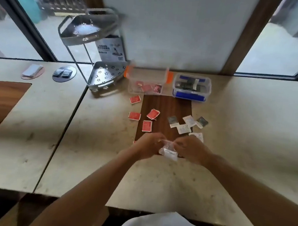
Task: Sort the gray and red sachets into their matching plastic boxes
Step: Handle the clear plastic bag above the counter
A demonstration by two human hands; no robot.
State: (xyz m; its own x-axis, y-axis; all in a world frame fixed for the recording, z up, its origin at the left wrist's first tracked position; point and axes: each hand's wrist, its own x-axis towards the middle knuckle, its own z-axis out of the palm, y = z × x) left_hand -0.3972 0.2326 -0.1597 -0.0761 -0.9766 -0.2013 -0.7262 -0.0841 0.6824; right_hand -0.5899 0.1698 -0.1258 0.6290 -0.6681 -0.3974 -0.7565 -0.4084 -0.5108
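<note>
My left hand (148, 144) and my right hand (189, 149) meet above the near end of the dark wood inlay (166, 105), both pinching the top of a clear plastic bag (168, 152) that hangs between them. Several red sachets (152, 114) lie loose on the left of the inlay. Several gray and white sachets (184, 128) lie on its right. At the back stands a clear box with orange clips (147, 77) holding red sachets. Beside it on the right stands a clear box with blue clips (190, 96) holding gray sachets.
A two-tier metal corner rack (103, 78) stands left of the boxes, with a printed carton (110, 48) behind it. Two round coasters (64, 73) with small items lie on the neighbouring table at the left. A white wall and windows close off the back.
</note>
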